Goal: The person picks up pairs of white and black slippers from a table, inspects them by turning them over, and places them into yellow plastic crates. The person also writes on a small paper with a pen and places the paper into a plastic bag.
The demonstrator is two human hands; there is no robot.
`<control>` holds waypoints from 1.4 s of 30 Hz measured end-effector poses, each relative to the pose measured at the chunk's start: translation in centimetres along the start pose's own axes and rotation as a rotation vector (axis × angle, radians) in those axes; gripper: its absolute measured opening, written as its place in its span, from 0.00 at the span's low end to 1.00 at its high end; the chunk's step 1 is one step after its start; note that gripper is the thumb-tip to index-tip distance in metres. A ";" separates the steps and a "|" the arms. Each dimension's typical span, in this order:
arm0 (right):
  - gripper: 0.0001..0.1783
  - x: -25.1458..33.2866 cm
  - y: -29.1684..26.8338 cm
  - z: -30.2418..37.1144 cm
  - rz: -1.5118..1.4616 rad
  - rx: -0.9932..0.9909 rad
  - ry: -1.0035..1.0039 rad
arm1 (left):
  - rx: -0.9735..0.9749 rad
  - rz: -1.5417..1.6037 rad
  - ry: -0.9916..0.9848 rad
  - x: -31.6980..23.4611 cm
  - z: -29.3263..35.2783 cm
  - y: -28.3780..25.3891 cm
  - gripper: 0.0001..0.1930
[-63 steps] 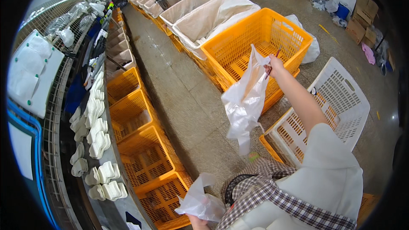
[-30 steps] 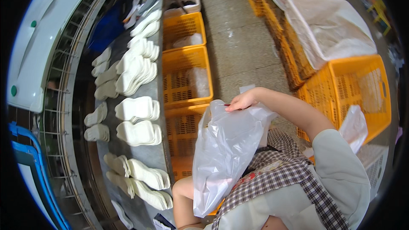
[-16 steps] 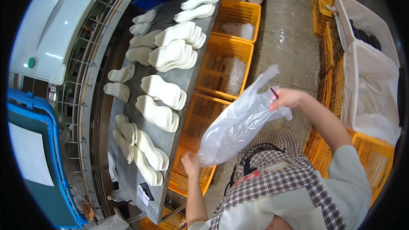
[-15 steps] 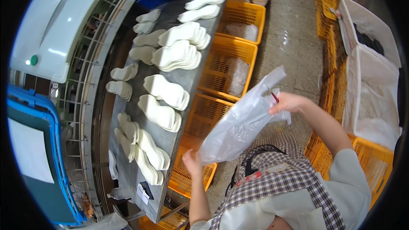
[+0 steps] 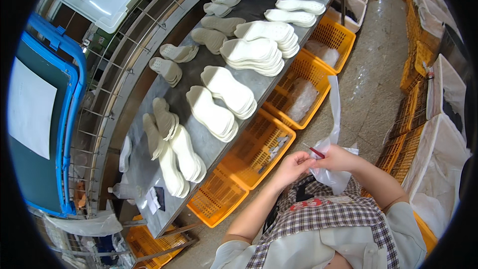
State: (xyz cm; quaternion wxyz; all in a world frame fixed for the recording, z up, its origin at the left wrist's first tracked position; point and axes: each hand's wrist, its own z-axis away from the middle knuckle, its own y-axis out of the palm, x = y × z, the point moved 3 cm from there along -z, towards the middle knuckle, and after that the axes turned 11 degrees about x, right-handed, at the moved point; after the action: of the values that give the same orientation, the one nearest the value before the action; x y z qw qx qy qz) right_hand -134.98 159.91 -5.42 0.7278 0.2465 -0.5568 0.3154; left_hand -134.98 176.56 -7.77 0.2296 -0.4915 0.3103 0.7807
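Observation:
In front of my apron, my left hand (image 5: 293, 167) and my right hand (image 5: 340, 158) are close together on a clear plastic bag (image 5: 335, 114). The bag is gathered into a narrow strip; one part stands up beyond my hands and another droops below them. The left fingers pinch at its edge, though the exact grip is partly hidden. A slim red stick-like tool (image 5: 316, 153) with a thin pale tip pokes out of my closed right fingers, which also hold the bag. Its exact kind is unclear.
To the left, a grey table (image 5: 172, 100) bears several stacks of white shoe soles (image 5: 211, 112). Orange crates (image 5: 259, 144) stand under its right edge, some with clear plastic inside. Lined bins (image 5: 438, 149) and more orange crates line the right side of the aisle (image 5: 368, 69).
The bag was stretched wide between my hands; now it is bunched up. My left hand has moved right, up to the right hand. The view has shifted, moving the table rightward.

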 end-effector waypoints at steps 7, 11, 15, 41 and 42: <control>0.13 0.7 -2.0 -1.2 -0.008 -0.067 0.165 | -0.022 0.007 -0.062 -0.9 -1.0 -2.4 0.08; 0.12 0.9 -2.6 -2.2 -0.019 -0.073 0.151 | -0.013 -0.001 -0.010 -2.0 -1.5 -2.6 0.08; 0.12 1.6 -3.1 -2.5 0.264 -0.188 -0.035 | 0.043 -0.139 0.041 -3.0 -2.1 -2.4 0.08; 0.03 -13.4 -17.5 6.9 -1.336 -1.188 -0.184 | -0.860 -0.737 -0.607 11.6 1.6 -13.6 0.12; 0.03 -12.6 -17.8 6.4 -1.199 -1.082 -0.257 | -0.726 -0.592 -0.713 12.0 1.1 -13.6 0.13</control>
State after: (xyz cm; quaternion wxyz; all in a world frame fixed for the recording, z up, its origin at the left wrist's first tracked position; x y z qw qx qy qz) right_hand -128.40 140.91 -16.08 0.7216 0.1512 -0.4848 -0.4706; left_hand -131.56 187.52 -21.80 0.3451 -0.3117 -0.2236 0.8566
